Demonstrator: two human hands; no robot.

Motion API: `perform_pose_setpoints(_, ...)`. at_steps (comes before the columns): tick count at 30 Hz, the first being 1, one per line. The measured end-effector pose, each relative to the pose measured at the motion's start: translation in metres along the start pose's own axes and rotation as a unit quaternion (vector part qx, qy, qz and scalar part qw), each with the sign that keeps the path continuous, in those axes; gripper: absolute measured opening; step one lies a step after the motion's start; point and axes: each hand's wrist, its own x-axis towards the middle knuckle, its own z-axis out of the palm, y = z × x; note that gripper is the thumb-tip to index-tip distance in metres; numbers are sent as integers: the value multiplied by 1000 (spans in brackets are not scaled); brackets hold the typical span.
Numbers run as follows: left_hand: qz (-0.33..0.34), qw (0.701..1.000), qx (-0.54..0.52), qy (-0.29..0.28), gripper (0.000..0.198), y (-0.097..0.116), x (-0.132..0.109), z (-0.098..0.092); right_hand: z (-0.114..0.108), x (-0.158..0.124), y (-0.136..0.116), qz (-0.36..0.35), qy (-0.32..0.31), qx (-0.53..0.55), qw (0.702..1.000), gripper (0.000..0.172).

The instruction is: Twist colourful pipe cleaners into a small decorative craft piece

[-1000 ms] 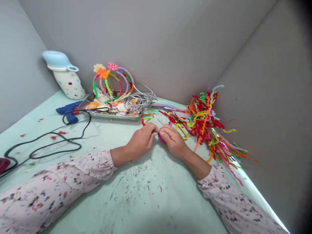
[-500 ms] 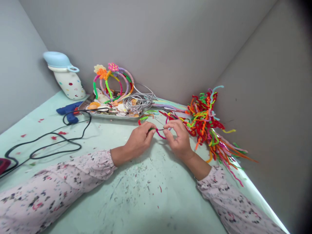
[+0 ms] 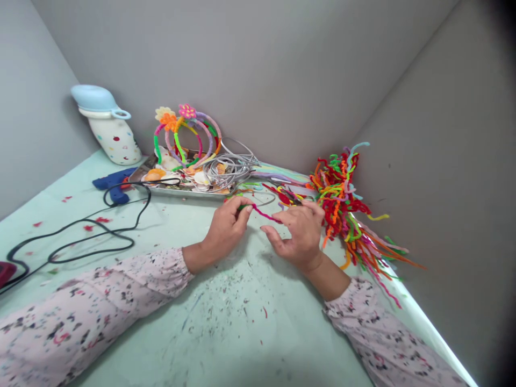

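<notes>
The person's left hand [image 3: 224, 228] is closed in a pinch, thumb and fingers grasping the green end of a pipe cleaner [image 3: 260, 211], whose magenta length runs to the right, out over the table. The right hand [image 3: 301, 234] is open and grasps nothing, its fingers spread and curved above the table. The far tip of the pipe cleaner lies just beside those fingers, though I cannot tell whether it touches them. The pipe cleaner is held in the air on the near side of a shallow steel tray [image 3: 181, 193], close to the tray's right end. The tray holds scallop shells [image 3: 201, 183], a coil of grey wire [image 3: 228, 169], and a stack of pipe-cleaner hoops topped with pink and orange flowers [image 3: 181, 134]. Just right of the tray, a dense heap of red, orange, green and yellow pipe cleaners [image 3: 338, 204] spills down the corner of the pale green table [image 3: 242, 333]. Just left of the tray lies a blue hot glue gun [image 3: 115, 185] with a looping black cord [image 3: 80, 231], and behind it leans a white spotted jug with a pale blue lid [image 3: 108, 129]. Floral sleeves [image 3: 121, 274] cover both forearms.
</notes>
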Motion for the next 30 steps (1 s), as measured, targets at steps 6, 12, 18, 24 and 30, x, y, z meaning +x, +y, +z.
perform_pose_setpoints(6,-18,999,-32,11,20,0,-1,0,-8,5,-17,-177,107,-47,977,22)
perform_pose_setpoints(12,-25,997,-66,23,20,1,-1,0,7,3,-18,-227,-175,49,957,19)
perform_pose_setpoints(18,-18,996,-84,16,19,0,-3,1,17,5,9,17,-87,1,996,13)
perform_pose_setpoints(24,1,999,-35,-23,18,3,-4,0,12,7,7,-9,47,7,999,17)
perform_pose_setpoints(30,50,997,8,-49,12,6,-5,0,13,8,5,-37,27,12,999,20)
